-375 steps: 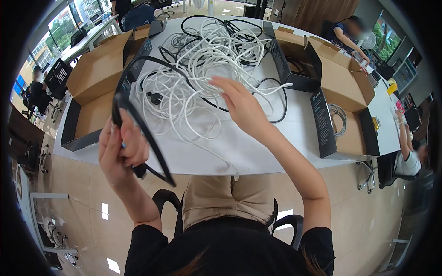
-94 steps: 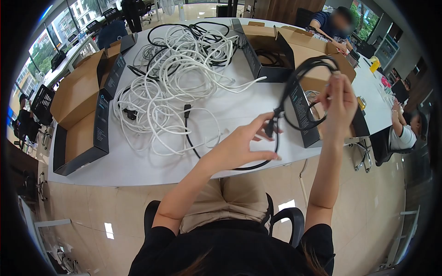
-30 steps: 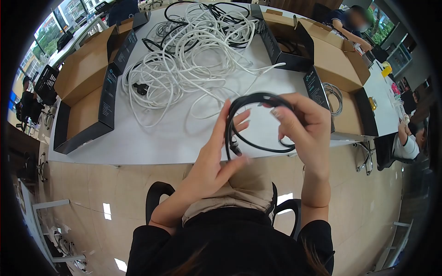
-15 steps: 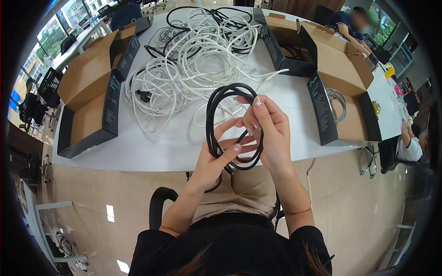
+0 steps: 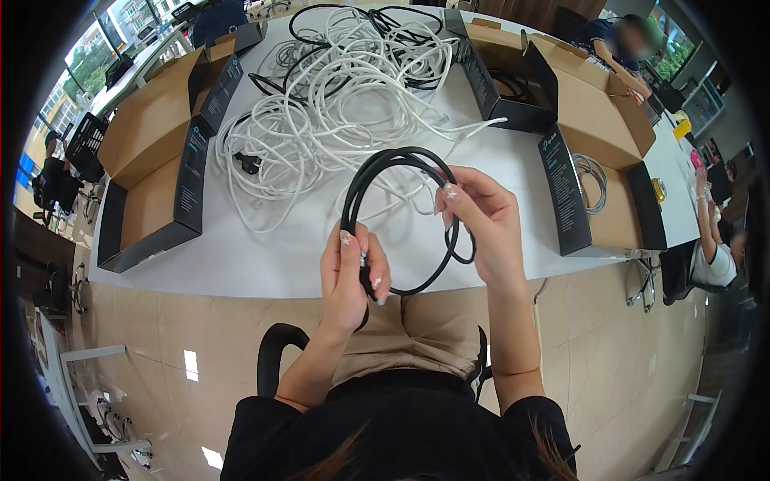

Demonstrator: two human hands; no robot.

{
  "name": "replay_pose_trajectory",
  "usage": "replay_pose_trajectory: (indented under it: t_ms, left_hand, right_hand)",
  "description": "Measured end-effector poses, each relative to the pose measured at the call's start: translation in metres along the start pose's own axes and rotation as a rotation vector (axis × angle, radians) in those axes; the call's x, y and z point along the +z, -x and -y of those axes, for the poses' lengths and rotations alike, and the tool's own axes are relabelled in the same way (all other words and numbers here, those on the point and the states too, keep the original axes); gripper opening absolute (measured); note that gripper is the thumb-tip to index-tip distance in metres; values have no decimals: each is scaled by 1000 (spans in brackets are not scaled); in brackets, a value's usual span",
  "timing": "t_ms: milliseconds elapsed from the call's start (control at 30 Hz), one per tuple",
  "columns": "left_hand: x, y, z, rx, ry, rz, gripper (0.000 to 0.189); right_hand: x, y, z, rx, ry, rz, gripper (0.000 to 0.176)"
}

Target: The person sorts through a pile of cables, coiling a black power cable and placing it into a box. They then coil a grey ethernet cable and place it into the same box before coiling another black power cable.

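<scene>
A black cable [image 5: 359,189], wound into a loose coil of several loops, is held up between my hands above the table's front edge. My left hand [image 5: 350,268] is closed around the coil's left side, with a thicker black end piece beside the fingers. On the right side, my right hand [image 5: 485,216] pinches the loops between thumb and fingers. A stretch of the cable hangs below my left hand toward my lap. Behind the coil lies a large tangle of white cables [image 5: 345,104] mixed with black ones, including a black plug [image 5: 248,163].
An open cardboard box [image 5: 152,192] stands at the left. At the right, one open box [image 5: 593,232] contains a coiled grey cable [image 5: 589,183]; another box [image 5: 505,112] behind it holds black cable. The white table [image 5: 265,268] ends close to my lap. Other people sit at the right.
My hands have moved apart, opening the coil wider. My left hand has shifted slightly left and closed round the loops; my right hand has moved a little right and down.
</scene>
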State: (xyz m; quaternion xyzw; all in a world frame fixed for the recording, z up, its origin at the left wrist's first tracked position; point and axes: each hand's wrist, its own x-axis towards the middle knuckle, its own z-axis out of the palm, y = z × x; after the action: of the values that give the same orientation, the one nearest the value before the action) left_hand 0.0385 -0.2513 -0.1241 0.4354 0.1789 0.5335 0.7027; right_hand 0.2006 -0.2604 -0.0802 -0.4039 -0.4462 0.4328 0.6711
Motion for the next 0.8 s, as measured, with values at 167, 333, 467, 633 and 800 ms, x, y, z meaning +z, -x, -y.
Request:
replay_pose_trajectory:
  t_ms: [167, 333, 467, 633, 800]
  left_hand:
    - [-12, -4, -16, -47, 58, 36, 28]
    - [-12, -2, -18, -96, 67, 26, 28]
    - [-12, -1, -15, -89, 55, -17, 27]
    - [-4, 3, -5, -51, 2, -25, 22]
    - [-3, 5, 5, -5, -13, -30, 18]
  right_hand:
    - [-25, 4, 4, 111, -37, 153, 29]
    - [-38, 7, 5, 11, -27, 191, 47]
    - [-39, 9, 8, -37, -40, 113, 81]
    - [-25, 15, 1, -211, 44, 81, 90]
    - [-28, 22, -5, -343, 521, 104, 66]
